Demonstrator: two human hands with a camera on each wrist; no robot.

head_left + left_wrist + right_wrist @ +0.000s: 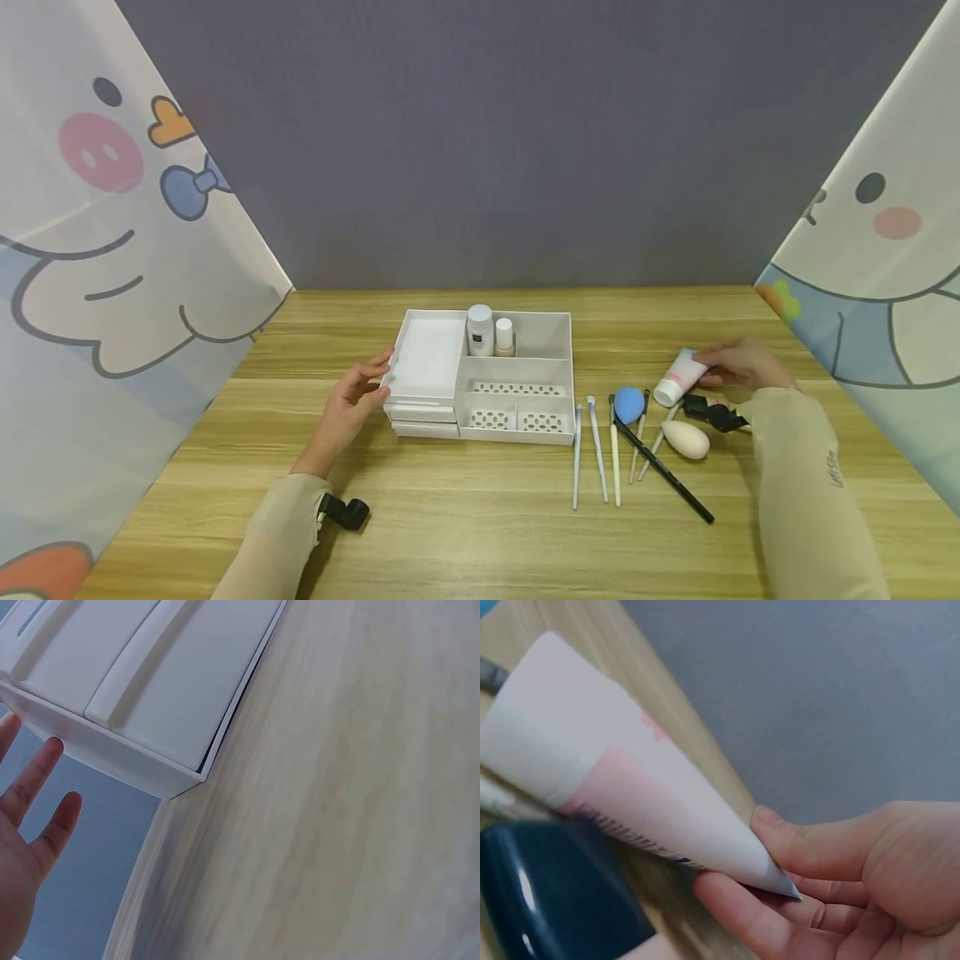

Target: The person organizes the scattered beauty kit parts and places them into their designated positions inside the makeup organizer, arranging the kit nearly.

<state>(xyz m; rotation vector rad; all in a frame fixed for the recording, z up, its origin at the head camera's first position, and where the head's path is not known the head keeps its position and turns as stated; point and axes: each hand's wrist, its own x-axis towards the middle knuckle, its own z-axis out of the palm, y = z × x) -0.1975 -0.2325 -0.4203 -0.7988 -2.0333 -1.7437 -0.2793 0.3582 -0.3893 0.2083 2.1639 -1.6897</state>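
My right hand (738, 364) pinches the crimped end of a white and pink squeeze tube (681, 377) between thumb and fingers. In the right wrist view the tube (630, 757) points its wide cap up and to the left. With straight, spread fingers, my left hand (352, 404) is at the left side of a white desktop organizer (516, 364). The left wrist view shows the fingertips by the side wall below the organizer's drawers (187, 667). A white bottle (480, 333) and a smaller white-capped bottle (504, 335) stand in its back compartment.
Right of the organizer lie several makeup brushes (597, 450), a long black brush (671, 475), a blue makeup sponge (629, 403) and a cream one (686, 439). A dark glossy item (555, 892) is under the tube. A grey wall (510, 167) stands behind the wooden table (465, 525).
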